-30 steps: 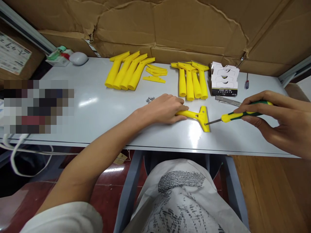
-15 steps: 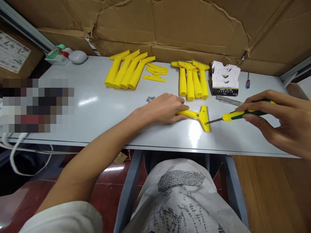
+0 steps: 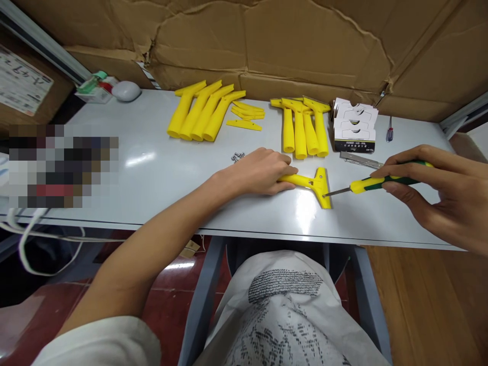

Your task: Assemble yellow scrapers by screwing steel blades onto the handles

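Scraper [image 3: 320,187]: smooth plastic body, slight sheen; thin metal edge along head.
Screwdriver [image 3: 366,184]: smooth plastic grip, metal shaft.
Benchtop [image 3: 179,175]: smooth, glossy, glare visible from here.
Screws [image 3: 238,157]: shiny metal.
Flat strips [image 3: 360,159]: smooth metal, reflective.
Backing panel [image 3: 244,40]: cardboard, matt, creased.
Cartons [image 3: 354,127]: printed paperboard.
Garment [image 3: 290,310]: matt cloth, wrinkled.
Red floor [image 3: 170,300]: polished, reflective.
Brown surface [image 3: 407,300]: wood-grain finish.

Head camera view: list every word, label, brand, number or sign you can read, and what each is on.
"A4", seemingly, then unclear marks: handwritten on the white label of the carton at far left; its printing is too blurred.
White-and-black boxes: front lettering too small to read.
White garment: dark text-like print, unreadable.
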`<state>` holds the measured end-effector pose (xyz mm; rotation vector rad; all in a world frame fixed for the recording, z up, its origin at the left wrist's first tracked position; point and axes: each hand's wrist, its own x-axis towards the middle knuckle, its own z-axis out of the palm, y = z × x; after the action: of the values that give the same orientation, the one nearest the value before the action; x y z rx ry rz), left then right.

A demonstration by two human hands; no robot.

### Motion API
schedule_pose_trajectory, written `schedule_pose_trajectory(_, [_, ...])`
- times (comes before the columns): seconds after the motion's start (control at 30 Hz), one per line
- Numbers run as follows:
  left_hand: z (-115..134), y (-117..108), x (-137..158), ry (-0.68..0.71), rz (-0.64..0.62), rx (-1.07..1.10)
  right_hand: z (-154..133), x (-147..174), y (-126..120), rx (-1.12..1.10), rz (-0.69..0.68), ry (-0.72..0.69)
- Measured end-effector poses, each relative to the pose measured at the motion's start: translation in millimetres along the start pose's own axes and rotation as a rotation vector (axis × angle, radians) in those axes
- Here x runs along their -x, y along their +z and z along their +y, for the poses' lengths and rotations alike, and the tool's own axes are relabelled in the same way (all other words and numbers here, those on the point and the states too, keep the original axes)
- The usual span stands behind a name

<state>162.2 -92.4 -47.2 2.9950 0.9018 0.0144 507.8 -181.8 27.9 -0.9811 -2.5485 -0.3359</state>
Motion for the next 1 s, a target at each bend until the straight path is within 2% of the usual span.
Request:
schedule_pose_trajectory(0.27, [1, -1, 0, -0.017, -0.023, 0.022, 1, -2, 0, 0.021, 0.006, -0.007])
schedule_pose_trajectory(0.4, [2, -3, 0, -0.024, -0.043, 0.007, 0, -8, -3, 0.021, -0.038, 0.009])
schedule_pose_trajectory(0.47, [3, -3, -1, -0.024, -0.044, -0.004, -3, -12, -4, -0.012, -0.062, 0.052])
schedule_pose_trajectory(0.57, [3, -3, -1, -0.022, -0.042, -0.007, -7, -18, -2, -0.095, -0.086, 0.189])
schedule_pose_trajectory(0.63, [3, -3, -1, -0.026, -0.038, -0.002, -8, -23, -2, -0.051, -0.115, 0.219])
schedule_pose_trajectory(0.73, [3, -3, 0, -0.028, -0.042, -0.002, -7, -33, -7, 0.052, -0.191, 0.122])
schedule_pose_trajectory(0.9, [6, -5, -1, -0.065, -0.065, -0.006, -13, -49, -17, -0.088, -0.258, -0.188])
schedule_pose_trajectory(0.93, [6, -6, -1, -0.076, -0.069, -0.007, -14, -50, -17, -0.107, -0.273, -0.219])
schedule_pose_trajectory(1.0, [8, -7, -2, -0.092, -0.076, -0.011, -13, -52, -15, -0.085, -0.292, -0.188])
